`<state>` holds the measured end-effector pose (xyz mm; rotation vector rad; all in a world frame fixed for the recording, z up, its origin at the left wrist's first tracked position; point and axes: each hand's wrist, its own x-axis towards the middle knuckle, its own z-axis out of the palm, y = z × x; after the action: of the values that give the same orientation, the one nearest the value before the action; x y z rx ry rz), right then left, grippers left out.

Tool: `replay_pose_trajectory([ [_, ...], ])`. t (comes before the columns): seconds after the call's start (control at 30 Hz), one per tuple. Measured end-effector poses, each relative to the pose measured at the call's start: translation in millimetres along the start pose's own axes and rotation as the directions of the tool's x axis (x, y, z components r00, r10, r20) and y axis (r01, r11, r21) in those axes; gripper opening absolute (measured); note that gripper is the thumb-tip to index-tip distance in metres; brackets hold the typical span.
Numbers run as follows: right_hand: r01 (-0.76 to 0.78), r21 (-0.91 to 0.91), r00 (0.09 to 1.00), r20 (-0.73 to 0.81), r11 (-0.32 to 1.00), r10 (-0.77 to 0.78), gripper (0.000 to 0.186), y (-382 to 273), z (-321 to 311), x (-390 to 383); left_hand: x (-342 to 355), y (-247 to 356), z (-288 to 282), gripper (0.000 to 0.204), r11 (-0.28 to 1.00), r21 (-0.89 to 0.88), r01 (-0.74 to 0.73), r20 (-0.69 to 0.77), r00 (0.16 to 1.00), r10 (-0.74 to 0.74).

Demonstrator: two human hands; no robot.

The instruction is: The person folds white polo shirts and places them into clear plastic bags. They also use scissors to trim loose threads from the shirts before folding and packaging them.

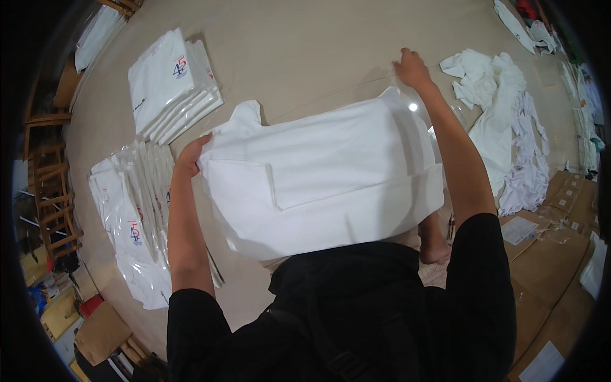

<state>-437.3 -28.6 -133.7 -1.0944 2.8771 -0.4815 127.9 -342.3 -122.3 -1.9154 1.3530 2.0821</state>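
A white shirt [331,165], partly folded, lies spread across my lap with its far side over the floor. One panel is turned over along its near side, and a short flap sticks up at the far left corner. My left hand [193,156] is closed on the shirt's left edge, thumb along the top. Beyond its far right corner, my right hand [412,69] hangs over the floor, clear of the cloth. The thumb and a finger of that hand are apart, with nothing visible between them. My bare foot [434,245] shows beside the shirt's near right corner.
Stacked shirts in clear bags [159,86] sit at the far left, with more bagged shirts [127,216] nearer. Loose white garments [493,121] heap on the right. Cardboard boxes [547,254] stand at the near right, wooden chairs [51,191] along the left.
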Motion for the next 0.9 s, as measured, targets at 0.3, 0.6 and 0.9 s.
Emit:
replay_pose_trajectory([
  [0.3, 0.005, 0.1, 0.61, 0.788, 0.995, -0.083, 0.08, -58.4, 10.1, -28.7, -34.6, 19.2, -13.3, 0.051, 0.915, -0.131, -0.381, 0.002, 0.923, 0.385],
  [0.6, 0.421, 0.239, 0.683, 0.552, 0.875, -0.479, 0.045, -5.4, -23.8, 14.3, -62.4, 29.6, -40.8, 0.038, 0.868, -0.106, -0.486, 0.051, 0.869, 0.493],
  [0.9, 0.414, 0.331, 0.909, -0.192, 0.848, -0.369, 0.02, 33.3, -128.2, -141.6, -154.4, -81.5, -74.8, 0.038, 0.723, -0.186, -0.665, -0.111, 0.746, 0.657],
])
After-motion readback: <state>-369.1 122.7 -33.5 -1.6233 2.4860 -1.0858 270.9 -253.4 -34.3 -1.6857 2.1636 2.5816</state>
